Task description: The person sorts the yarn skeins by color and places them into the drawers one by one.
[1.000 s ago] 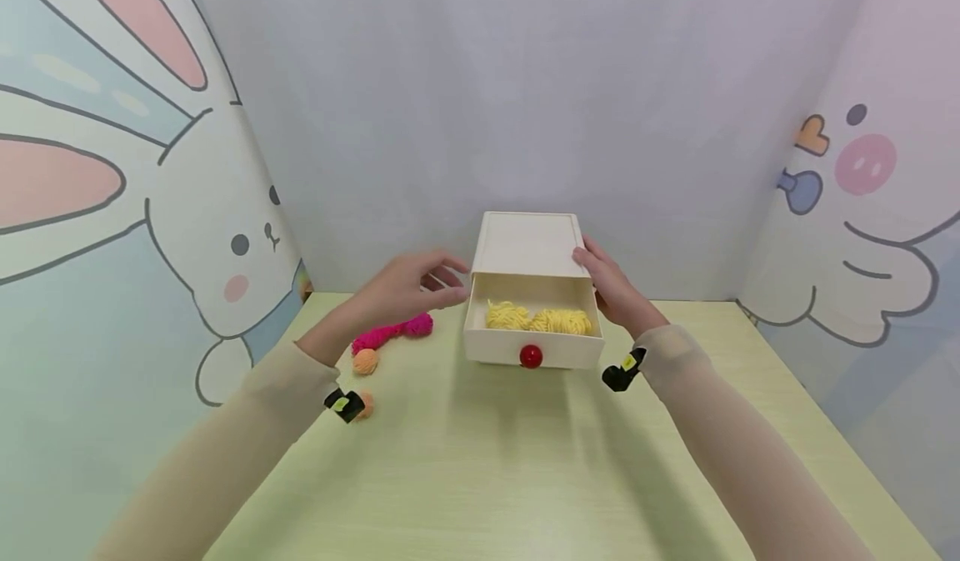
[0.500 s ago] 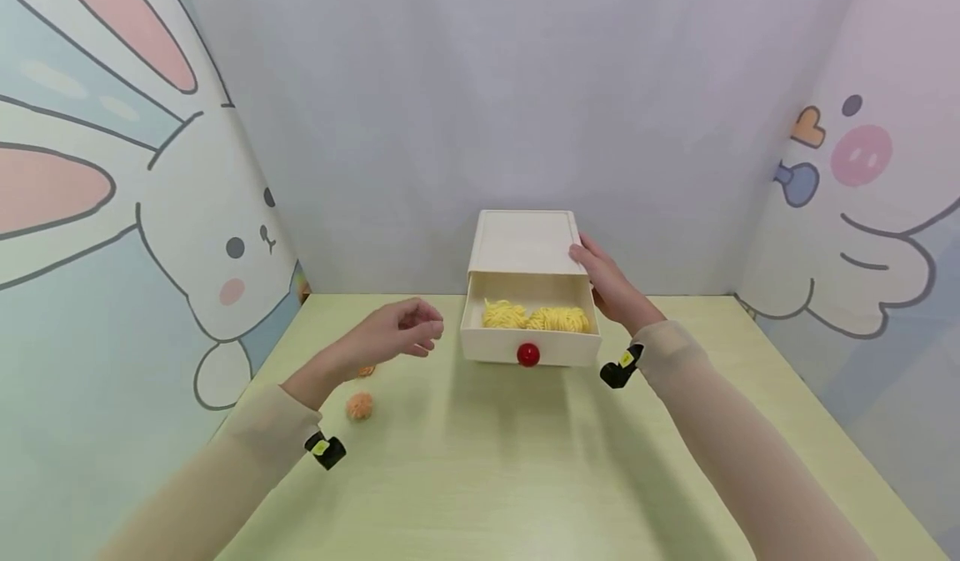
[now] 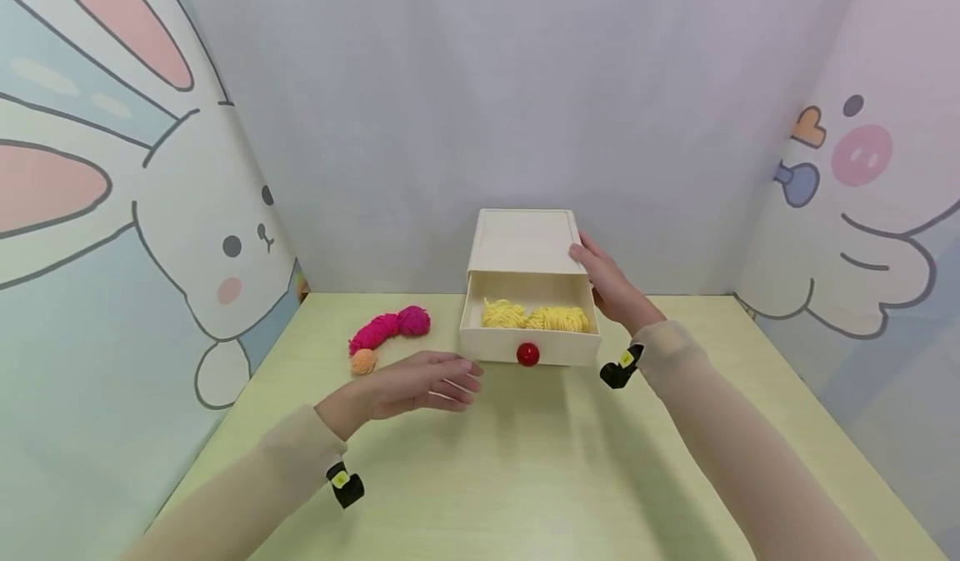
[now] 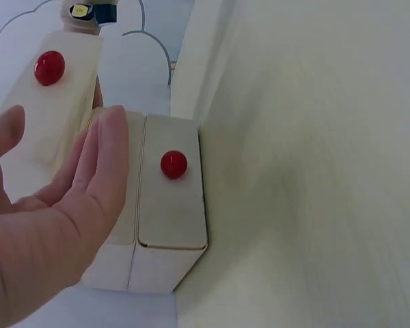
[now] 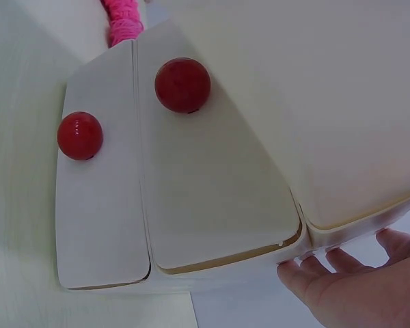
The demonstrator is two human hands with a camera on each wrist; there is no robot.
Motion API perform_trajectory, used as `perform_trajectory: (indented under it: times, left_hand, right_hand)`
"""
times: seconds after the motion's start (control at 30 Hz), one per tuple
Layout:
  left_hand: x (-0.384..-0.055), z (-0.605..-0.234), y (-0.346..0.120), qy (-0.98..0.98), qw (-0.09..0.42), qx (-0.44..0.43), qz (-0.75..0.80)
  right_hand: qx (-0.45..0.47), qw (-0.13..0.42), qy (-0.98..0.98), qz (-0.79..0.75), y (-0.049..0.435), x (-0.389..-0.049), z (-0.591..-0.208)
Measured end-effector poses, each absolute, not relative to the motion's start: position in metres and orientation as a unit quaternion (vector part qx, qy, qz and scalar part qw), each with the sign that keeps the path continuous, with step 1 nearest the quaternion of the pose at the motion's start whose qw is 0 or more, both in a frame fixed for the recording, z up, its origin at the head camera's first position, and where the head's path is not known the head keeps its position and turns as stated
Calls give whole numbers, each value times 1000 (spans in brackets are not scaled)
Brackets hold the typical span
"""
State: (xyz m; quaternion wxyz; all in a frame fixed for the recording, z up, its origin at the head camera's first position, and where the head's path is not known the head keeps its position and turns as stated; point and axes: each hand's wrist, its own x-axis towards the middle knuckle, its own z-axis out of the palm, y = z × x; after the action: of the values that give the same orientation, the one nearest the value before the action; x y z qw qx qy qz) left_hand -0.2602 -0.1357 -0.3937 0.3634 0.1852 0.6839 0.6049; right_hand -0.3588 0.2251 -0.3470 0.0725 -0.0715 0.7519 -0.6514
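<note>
A white drawer cabinet (image 3: 523, 240) stands at the back of the table with its top drawer (image 3: 480, 347) pulled out. Twisted yellow yarn (image 3: 558, 319) lies inside, behind a red knob (image 3: 528, 354). Just in front and to the left of that drawer, my left hand (image 3: 420, 388) hovers with extended fingers, holding nothing. My right hand (image 3: 617, 294) rests on the cabinet's right side, its thumb at the top edge. In the right wrist view its fingertips touch the side wall. Two lower drawers with red knobs (image 5: 183, 85) are closed.
Left of the cabinet lies a twisted pink yarn skein (image 3: 375, 333), with an orange yarn ball (image 3: 363, 362) at its near end. A pale curtain (image 3: 390, 127) hangs behind the table (image 3: 510, 478). Cartoon-printed panels (image 3: 217, 236) flank both sides.
My left hand has dropped away from the drawer's left side, then shifted right and nearer, in front of the drawer. A second orange ball is now out of sight. My right hand stays put.
</note>
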Motion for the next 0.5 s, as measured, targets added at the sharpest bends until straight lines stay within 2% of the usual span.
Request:
perform_trajectory:
  times: [0.5]
  left_hand:
    - [-248, -396, -76, 559, 434, 160, 688]
  right_hand:
    - [-77, 63, 748, -656, 223, -355, -345]
